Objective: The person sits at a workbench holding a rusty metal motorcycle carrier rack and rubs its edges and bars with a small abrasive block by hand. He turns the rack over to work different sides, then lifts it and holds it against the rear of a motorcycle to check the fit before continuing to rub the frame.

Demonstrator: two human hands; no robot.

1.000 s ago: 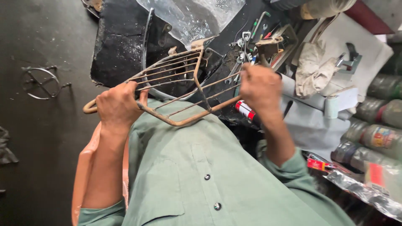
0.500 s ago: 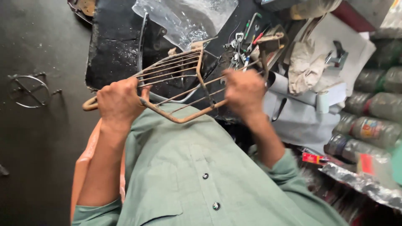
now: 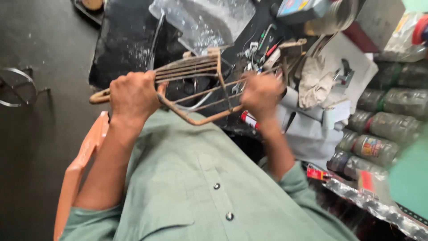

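Rusty wire rack [image 3: 196,87] held above our lap, before the cluttered black desk [image 3: 125,44]. Left hand [image 3: 133,95] fingers clamp its left end; right hand [image 3: 261,94], blurred, grips the right side. Since half a second ago, rack and both grips look unchanged; right hand slightly lower.

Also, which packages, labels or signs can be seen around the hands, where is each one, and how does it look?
Clear plastic bag: top centre on the dark bench, crumpled, shiny.
Colourful box: top edge, right of the bag, blue and yellow print.
Labelled bottles: right side, lying in rows, grey with red and yellow label bands.
Red label: small, near the right elbow.
Red and white tube: under the right hand.
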